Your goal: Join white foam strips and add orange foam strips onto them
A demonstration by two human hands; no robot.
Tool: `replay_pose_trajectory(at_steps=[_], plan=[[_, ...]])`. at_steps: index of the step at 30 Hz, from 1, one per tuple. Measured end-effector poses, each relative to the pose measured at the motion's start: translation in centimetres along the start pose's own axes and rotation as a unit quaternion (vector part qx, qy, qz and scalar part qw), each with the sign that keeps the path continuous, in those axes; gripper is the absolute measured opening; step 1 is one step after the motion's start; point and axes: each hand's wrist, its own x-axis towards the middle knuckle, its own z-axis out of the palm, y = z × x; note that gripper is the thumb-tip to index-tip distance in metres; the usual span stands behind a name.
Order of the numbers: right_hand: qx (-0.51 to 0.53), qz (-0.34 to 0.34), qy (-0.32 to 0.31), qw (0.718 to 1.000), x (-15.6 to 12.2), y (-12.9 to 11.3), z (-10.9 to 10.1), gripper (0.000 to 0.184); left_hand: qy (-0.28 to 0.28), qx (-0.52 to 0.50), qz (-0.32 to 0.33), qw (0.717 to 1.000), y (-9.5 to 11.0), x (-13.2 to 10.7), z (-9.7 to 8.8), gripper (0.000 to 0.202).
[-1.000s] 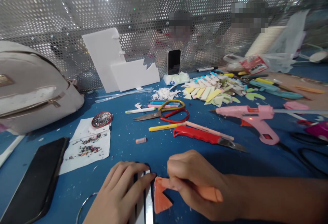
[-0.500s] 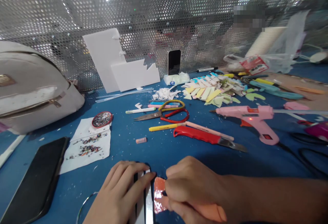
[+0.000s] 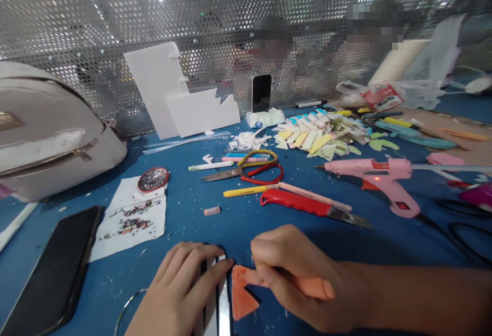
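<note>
An orange marker [image 3: 307, 285] is gripped in my right hand [image 3: 295, 269], its tip end over a small orange fan-shaped piece [image 3: 242, 300]. That piece lies on the blue table just right of my left hand [image 3: 184, 284]. My left hand rests flat, fingers stretched out, across narrow white and dark strips [image 3: 224, 300] with a shiny edge. What lies under the palm is hidden. A pale orange pen cap [image 3: 212, 211] lies beyond the hands.
Scissors [image 3: 246, 170], markers [image 3: 246, 191] and a red-handled knife [image 3: 295, 201] lie ahead. A pink glue gun [image 3: 369, 169] with its light on is at right. Foam scraps [image 3: 319, 133] are piled behind. A black phone [image 3: 57, 269], glitter paper [image 3: 130, 223] and a backpack [image 3: 49, 131] are at left.
My right hand has shifted slightly and turned with the marker, uncovering more of the orange piece, including its notch. My left hand has stayed still.
</note>
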Motion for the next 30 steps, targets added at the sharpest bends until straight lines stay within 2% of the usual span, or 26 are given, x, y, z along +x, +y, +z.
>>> replay_pose_trajectory(at_steps=[4, 9, 12, 15, 18, 21, 26, 30], plan=[[-0.007, -0.041, -0.045, 0.998, 0.18, 0.29, 0.28, 0.016, 0.004, 0.015, 0.006, 1.0, -0.07, -0.05, 0.13, 0.081], [0.073, -0.085, -0.082, 0.99, 0.5, 0.51, 0.4, 0.019, 0.004, 0.023, 0.006, 1.0, -0.15, -0.15, 0.31, 0.081], [0.105, -0.114, -0.082, 0.985, 0.3, 0.49, 0.38, 0.017, 0.016, 0.018, 0.004, 1.0, 0.05, -0.05, 0.14, 0.066], [0.093, -0.081, -0.046, 0.991, -0.06, 0.28, 0.2, 0.018, 0.022, 0.016, -0.001, 1.0, 0.17, 0.02, -0.04, 0.052], [0.039, -0.005, 0.011, 0.999, -0.33, 0.11, 0.04, 0.024, 0.011, 0.011, 0.001, 1.0, 0.13, -0.01, -0.07, 0.063], [-0.004, 0.02, 0.018, 1.0, -0.4, 0.13, 0.1, 0.029, 0.0, 0.0, -0.003, 1.0, 0.09, -0.06, -0.04, 0.075], [-0.026, -0.03, -0.022, 0.999, -0.09, 0.27, 0.22, 0.019, -0.001, 0.003, 0.0, 1.0, 0.11, -0.03, -0.06, 0.07], [0.051, -0.082, -0.051, 0.994, 0.23, 0.37, 0.45, 0.014, 0.006, 0.014, 0.004, 1.0, 0.02, -0.04, 0.01, 0.078]])
